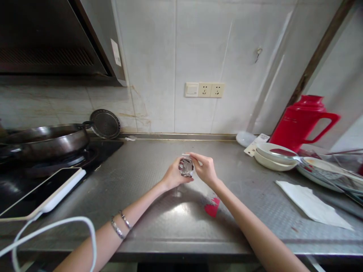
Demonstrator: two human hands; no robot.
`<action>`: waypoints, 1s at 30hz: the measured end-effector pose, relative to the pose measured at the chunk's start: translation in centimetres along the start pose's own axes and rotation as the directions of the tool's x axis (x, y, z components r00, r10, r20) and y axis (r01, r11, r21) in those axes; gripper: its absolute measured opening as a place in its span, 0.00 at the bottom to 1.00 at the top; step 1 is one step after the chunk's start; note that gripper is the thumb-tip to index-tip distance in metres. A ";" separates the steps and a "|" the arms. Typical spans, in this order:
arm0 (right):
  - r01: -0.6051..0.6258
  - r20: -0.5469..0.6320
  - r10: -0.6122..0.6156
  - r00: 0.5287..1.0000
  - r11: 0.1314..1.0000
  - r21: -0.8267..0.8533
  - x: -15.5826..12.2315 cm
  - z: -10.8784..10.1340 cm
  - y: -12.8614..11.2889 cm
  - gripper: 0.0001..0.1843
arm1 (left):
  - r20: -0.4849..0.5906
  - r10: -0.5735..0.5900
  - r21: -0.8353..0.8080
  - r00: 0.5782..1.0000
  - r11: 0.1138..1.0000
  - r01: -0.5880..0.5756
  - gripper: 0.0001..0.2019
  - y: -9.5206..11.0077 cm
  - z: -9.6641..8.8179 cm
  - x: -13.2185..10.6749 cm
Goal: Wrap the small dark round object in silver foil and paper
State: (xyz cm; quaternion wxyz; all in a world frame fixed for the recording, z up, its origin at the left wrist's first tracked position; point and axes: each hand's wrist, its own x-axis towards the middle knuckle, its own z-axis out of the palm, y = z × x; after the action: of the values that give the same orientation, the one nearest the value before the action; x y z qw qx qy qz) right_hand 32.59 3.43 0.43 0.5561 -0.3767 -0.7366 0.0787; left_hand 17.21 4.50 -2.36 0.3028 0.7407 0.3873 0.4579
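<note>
My left hand [172, 176] wraps round a small round container with a crinkled, shiny silvery top [186, 167], holding it above the steel counter. My right hand [205, 169] is closed at the far right side of the same container, thumb and forefinger brought together by its rim. A thin white bit [185, 154] shows at the forefinger's tip; what exactly the fingers pinch is too small to make out. On the counter below lies a torn-looking red patch [212, 207], close to my right forearm.
To the left, a steel pan [53, 141] sits on the black stove, with a corded phone or tablet [42, 192] before it. At right are stacked white bowls [275, 162], a red thermos jug [300, 122], a patterned dish [326, 175] and a white paper napkin [312, 204].
</note>
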 end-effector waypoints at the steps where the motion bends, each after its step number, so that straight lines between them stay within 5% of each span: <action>1: 0.018 0.062 -0.018 0.998 1.000 0.010 0.0 0.1 0.1 0.14 | 0.010 0.010 0.001 1.000 1.000 -0.010 0.38 0.1 0.1 -0.1; 5: 0.078 0.183 -0.088 0.979 0.995 0.060 -0.1 0.3 -0.1 0.16 | 0.014 0.028 -0.049 1.000 0.998 -0.027 0.37 0.0 0.1 0.0; 11: 0.101 0.167 -0.118 0.979 0.989 0.109 -0.1 0.1 -1.1 0.15 | -0.024 0.060 -0.030 0.998 0.998 -0.060 0.36 -0.7 0.0 0.3; 18: 0.018 0.185 -0.035 0.982 0.996 0.092 -0.5 0.2 -2.1 0.14 | -0.023 -0.081 -0.067 0.996 0.995 0.080 0.34 -0.2 0.0 0.3; 25: -0.060 -0.099 0.061 0.993 0.998 0.012 0.3 -0.9 -1.4 0.14 | 0.013 -0.126 -0.120 0.992 0.985 0.127 0.36 1.1 -0.3 0.0; 30: 0.033 0.057 -0.031 0.998 0.999 -0.029 0.0 -0.4 -0.6 0.15 | 0.028 -0.098 -0.185 0.995 0.978 0.101 0.34 0.7 -0.2 0.1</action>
State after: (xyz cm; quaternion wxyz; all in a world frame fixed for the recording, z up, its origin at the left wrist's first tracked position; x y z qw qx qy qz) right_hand 32.64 2.86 0.93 0.5304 -0.3707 -0.7593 0.0693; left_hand 17.29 4.23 -1.66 0.3968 0.6932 0.3765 0.4693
